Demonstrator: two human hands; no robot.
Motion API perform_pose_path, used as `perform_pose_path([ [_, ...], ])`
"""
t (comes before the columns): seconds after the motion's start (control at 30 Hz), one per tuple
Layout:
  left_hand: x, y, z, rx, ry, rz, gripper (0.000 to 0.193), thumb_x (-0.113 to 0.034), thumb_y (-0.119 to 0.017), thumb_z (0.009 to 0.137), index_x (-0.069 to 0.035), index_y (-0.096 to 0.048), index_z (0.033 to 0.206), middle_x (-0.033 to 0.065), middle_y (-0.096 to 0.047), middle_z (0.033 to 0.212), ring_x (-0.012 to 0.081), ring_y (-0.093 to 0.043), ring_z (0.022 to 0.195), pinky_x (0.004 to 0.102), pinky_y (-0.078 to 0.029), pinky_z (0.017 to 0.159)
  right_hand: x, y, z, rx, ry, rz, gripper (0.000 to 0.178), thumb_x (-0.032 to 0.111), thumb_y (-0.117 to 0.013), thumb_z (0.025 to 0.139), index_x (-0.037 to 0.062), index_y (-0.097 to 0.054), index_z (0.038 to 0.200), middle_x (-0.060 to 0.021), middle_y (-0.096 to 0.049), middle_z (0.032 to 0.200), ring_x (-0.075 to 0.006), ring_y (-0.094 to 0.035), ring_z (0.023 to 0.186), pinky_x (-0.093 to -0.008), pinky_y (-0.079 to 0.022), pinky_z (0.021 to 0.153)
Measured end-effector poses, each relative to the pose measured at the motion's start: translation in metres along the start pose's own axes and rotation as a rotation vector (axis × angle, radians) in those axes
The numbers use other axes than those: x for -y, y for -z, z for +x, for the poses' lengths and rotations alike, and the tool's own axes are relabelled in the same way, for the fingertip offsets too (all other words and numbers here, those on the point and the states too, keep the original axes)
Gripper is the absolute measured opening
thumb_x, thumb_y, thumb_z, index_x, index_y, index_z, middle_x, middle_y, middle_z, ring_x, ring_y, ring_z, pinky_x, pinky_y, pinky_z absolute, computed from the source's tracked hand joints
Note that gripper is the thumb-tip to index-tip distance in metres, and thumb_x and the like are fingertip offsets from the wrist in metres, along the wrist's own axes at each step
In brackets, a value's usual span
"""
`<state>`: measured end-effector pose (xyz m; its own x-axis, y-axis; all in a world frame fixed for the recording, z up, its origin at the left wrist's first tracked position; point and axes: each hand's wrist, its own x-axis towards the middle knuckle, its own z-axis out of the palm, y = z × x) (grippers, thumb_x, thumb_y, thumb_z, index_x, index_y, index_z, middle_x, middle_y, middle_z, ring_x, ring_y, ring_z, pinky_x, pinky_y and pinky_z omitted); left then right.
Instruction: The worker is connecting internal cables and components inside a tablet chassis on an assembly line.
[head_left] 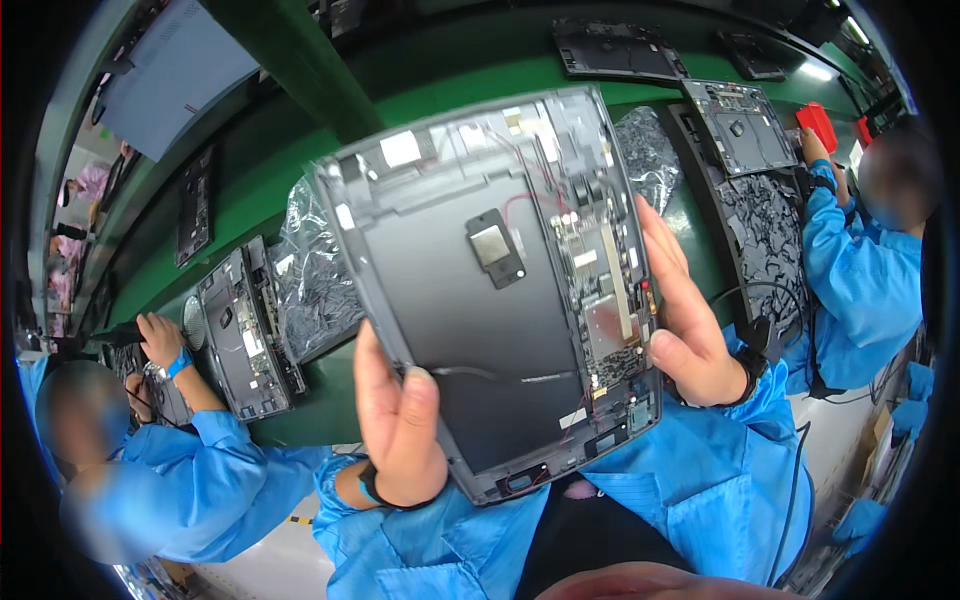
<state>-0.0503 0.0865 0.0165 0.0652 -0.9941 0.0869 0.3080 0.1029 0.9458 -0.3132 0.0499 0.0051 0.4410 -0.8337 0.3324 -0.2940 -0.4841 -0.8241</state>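
Note:
Between my two hands a dark grey laptop base casing (440,300) is held up and tilted, its open inside facing me. My left hand (395,425) grips its left edge near the lower corner, thumb on the front. My right hand (690,320) grips the right edge, thumb pressed near the circuit board (605,290). A small black speaker module (496,248) with a silver patch and a thin red wire lies on the casing's inner face. Both wrists wear black bands.
On the green bench (440,95) lie plastic bags of small dark parts (310,270), a tray of black pieces (765,230) and other casings (240,335). Co-workers in blue sit at the left (200,490) and right (860,270). A green post (300,60) stands ahead.

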Motion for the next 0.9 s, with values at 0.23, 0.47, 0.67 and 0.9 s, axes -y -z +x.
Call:
perform_pose_path([
  [0.23, -0.027, -0.011, 0.043, 0.061, 0.067, -0.158, 0.064, -0.026, -0.048, 0.097, 0.005, -0.022, 0.146, 0.0215, -0.041, 0.142, 0.0279, -0.044, 0.129, 0.0377, -0.031, 0.109, 0.035, 0.019, 0.062, -0.244, -0.367, 0.653, 0.076, 0.025, -0.061, 0.087, -0.0085, -0.027, 0.145, -0.0186, -0.040, 0.146, -0.0226, -0.043, 0.132, -0.0333, -0.030, 0.111],
  [0.47, -0.056, -0.006, 0.049, 0.643, -0.195, -0.530, 0.044, -0.044, -0.037, 0.101, -0.004, -0.044, 0.119, 0.0161, -0.057, 0.123, 0.0264, -0.052, 0.113, 0.0407, -0.039, 0.099, -0.084, 0.085, 0.172, -0.070, -0.372, 0.590, 0.039, 0.019, -0.048, 0.096, -0.0010, -0.051, 0.129, -0.0073, -0.069, 0.100, -0.0113, -0.068, 0.078, -0.0250, -0.057, 0.067],
  [0.67, -0.081, -0.002, -0.015, 0.343, -0.176, -1.083, 0.039, -0.042, -0.038, 0.100, -0.006, -0.046, 0.110, 0.0136, -0.057, 0.115, 0.0236, -0.052, 0.104, 0.0389, -0.041, 0.094, -0.270, 0.099, 0.309, -0.171, -0.517, 0.469, 0.024, 0.016, -0.051, 0.092, -0.0014, -0.063, 0.103, -0.0107, -0.067, 0.091, -0.0202, -0.061, 0.074, -0.0322, -0.052, 0.065],
  [0.9, -0.098, -0.013, 0.054, 0.023, -0.132, -1.674, 0.034, -0.041, -0.039, 0.100, -0.008, -0.049, 0.100, 0.0108, -0.056, 0.105, 0.0203, -0.052, 0.094, 0.0368, -0.043, 0.088, -0.344, -0.043, 0.381, -0.075, -0.406, 1.000, 0.019, 0.003, -0.050, 0.091, -0.0015, -0.060, 0.106, -0.0149, -0.066, 0.097, -0.0279, -0.065, 0.089, -0.0455, -0.054, 0.083],
])
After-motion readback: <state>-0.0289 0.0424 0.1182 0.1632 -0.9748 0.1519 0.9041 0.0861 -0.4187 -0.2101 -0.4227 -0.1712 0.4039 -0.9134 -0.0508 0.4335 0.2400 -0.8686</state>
